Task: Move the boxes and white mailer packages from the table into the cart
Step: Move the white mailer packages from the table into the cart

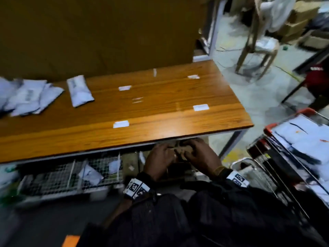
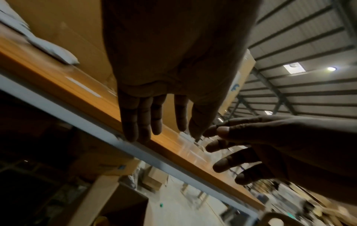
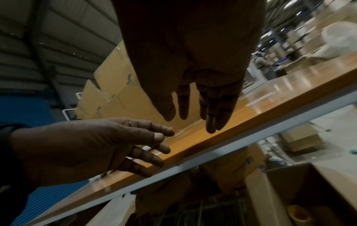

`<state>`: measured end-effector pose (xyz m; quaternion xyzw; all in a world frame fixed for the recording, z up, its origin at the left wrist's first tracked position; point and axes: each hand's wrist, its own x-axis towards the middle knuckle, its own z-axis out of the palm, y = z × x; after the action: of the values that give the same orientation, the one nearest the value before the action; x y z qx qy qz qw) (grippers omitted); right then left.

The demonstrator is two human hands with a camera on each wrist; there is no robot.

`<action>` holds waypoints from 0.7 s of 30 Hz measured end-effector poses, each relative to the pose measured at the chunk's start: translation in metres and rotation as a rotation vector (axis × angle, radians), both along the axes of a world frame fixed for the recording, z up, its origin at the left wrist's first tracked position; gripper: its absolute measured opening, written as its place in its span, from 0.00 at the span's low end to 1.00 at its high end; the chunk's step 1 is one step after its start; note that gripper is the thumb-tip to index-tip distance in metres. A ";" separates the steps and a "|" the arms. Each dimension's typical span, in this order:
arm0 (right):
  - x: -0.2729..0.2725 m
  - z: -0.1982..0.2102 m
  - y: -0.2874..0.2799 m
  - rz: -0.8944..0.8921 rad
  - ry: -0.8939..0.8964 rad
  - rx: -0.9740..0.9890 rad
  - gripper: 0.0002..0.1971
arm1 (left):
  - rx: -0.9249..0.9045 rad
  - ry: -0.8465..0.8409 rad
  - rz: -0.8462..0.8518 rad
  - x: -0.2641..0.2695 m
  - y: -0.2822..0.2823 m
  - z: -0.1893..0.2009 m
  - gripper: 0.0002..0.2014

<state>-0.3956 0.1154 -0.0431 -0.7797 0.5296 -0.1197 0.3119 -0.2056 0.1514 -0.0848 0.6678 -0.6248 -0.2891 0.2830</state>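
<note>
Both the left hand (image 1: 159,158) and right hand (image 1: 199,155) hang released, fingers loose and empty, just below the table's (image 1: 160,122) near edge, mailers (image 1: 30,95) by its left end.

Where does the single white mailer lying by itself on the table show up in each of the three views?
Head: the lone mailer lies on the table's far left part, right of the mailer pile.
Left wrist: probably the blurred white package at upper left; which mailer it is cannot be told.
Right wrist: not in view.
Shared landmark: the table's orange front edge.
</note>
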 end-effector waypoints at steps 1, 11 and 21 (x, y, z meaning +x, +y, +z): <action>0.019 0.003 0.002 0.035 -0.008 -0.001 0.19 | -0.013 0.006 0.055 0.017 0.007 0.003 0.20; 0.177 0.016 0.003 0.364 -0.008 -0.008 0.18 | -0.067 0.110 0.422 0.142 0.062 0.020 0.13; 0.312 -0.003 -0.035 0.512 -0.035 0.009 0.17 | 0.041 0.108 0.595 0.253 0.054 0.015 0.14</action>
<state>-0.0834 0.0802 -0.0465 -0.8847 0.3099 -0.0480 0.3449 0.0471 0.2056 -0.0697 0.8107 -0.3800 -0.2409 0.3746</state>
